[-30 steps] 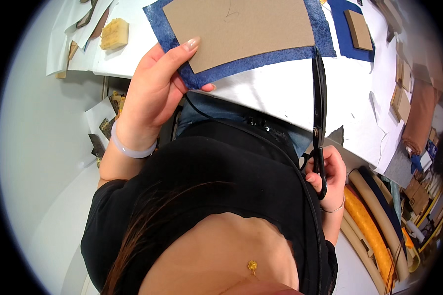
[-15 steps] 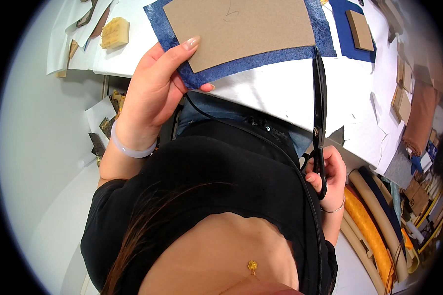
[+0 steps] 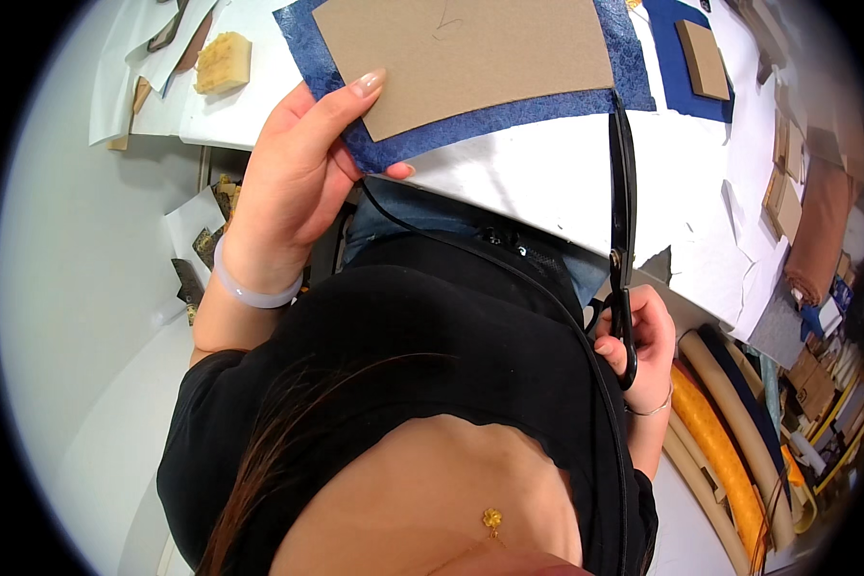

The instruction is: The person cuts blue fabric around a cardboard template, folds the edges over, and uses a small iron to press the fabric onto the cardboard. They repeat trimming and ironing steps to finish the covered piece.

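Note:
My left hand [image 3: 307, 158] pinches the near left corner of a dark blue patterned sheet [image 3: 422, 142], thumb on top and fingers beneath. A flat tan board [image 3: 470, 67] with a pencil mark lies on that sheet, leaving a blue margin around it; my thumb presses on the board's left edge. My right hand [image 3: 648, 331] is closed round the handles of long black scissors [image 3: 624, 192]. Their blades point away from me, and the tips reach the blue margin at the board's near right corner. The sheet's near edge overhangs the table edge at my left hand.
Yellowish sponge-like block [image 3: 224, 63] on the white table [image 3: 547, 173], far left. At far right, a small tan block [image 3: 703, 60] rests on another blue piece [image 3: 667, 58]. Rolls of material [image 3: 720, 422] lean below the table's right side, and a brown roll [image 3: 821, 230] lies further right.
The blue sheet's left end and the board have shifted slightly left and toward me with my left hand. The scissors and right hand stay nearly in place.

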`<state>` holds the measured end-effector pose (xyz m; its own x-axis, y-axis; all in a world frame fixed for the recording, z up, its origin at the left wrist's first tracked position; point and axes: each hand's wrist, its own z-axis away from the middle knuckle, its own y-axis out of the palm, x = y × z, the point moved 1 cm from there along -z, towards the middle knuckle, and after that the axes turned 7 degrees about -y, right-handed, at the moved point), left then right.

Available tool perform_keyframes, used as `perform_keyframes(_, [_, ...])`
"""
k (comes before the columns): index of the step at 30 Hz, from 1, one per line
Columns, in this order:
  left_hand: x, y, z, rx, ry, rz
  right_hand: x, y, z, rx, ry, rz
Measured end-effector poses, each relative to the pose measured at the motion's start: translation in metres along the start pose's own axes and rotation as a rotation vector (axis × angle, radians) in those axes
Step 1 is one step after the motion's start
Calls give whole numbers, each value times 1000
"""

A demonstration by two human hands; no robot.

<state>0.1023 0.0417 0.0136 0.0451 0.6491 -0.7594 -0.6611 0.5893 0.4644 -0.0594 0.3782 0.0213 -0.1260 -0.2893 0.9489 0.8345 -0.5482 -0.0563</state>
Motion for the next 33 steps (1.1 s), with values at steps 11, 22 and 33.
perform_keyframes(11, [1, -2, -1, 8, -4, -1, 0, 1, -1, -3, -6, -17])
perform_keyframes(22, [1, -1, -1, 10, -1, -8, -2, 1, -1, -3, 5, -37])
perform_keyframes(33, [2, -3, -2, 22, -1, -22, -1, 1, -1, -9, 10, -20])
